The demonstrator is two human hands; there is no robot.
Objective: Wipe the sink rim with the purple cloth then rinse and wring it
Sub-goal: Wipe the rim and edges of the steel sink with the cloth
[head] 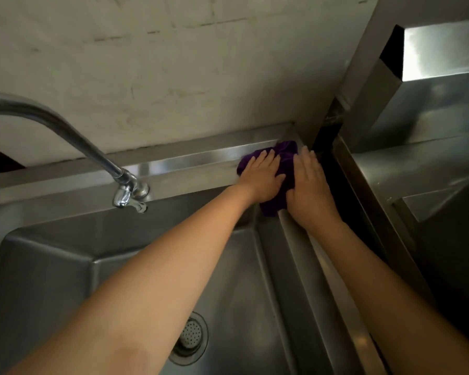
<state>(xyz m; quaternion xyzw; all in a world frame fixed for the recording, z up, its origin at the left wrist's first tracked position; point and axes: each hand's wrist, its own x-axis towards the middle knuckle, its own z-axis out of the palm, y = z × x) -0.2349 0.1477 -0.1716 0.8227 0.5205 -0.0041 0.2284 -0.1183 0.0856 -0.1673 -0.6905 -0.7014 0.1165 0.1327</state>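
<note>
Here your left hand (263, 177) and right hand (310, 188) lie spread flat, pressing the purple cloth (283, 165) onto the steel sink rim's (190, 163) far-right corner, below a stained wall (173, 63).

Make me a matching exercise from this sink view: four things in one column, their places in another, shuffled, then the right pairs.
Things:
1. purple cloth
2. faucet
3. drain strainer
4. right hand

Places:
A. in the basin floor, near the bottom of the view
B. flat on the sink's right rim, beside the cloth
C. on the back rim, left of both hands
D. at the far right corner of the rim, under the left hand

Pairs: 1-D, 2-C, 3-A, 4-B
</note>
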